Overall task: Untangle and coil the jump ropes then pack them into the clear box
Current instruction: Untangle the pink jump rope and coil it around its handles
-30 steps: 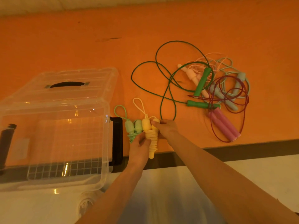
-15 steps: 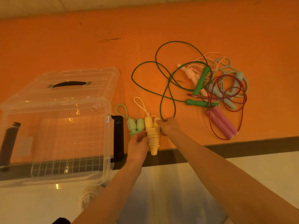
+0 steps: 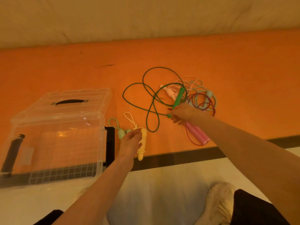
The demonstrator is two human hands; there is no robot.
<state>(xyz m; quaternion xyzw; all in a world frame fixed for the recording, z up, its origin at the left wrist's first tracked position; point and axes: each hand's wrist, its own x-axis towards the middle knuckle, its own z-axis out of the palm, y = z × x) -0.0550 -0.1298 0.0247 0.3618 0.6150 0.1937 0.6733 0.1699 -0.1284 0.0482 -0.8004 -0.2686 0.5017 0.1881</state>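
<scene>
Clear box [image 3: 65,135]: glossy see-through plastic, black handles. Orange mat [image 3: 65,70]: matt, smooth. Yellow handle [image 3: 142,143]: ribbed, matt.

An orange surface [image 3: 227,62] spans the middle of the frame, carrying a clear box [image 3: 53,135] at lower left (lid propped behind it), two coiled ropes [image 3: 139,140] at centre, and a tangled pile of ropes [image 3: 186,98] at right.

Looks like a room in a home: an orange mat [image 3: 227,62] spread along a plain cream wall [image 3: 146,17], pale floor [image 3: 162,184] in front, a clear plastic storage box [image 3: 56,127] and toy-coloured jump ropes [image 3: 191,98] lying about.
</scene>
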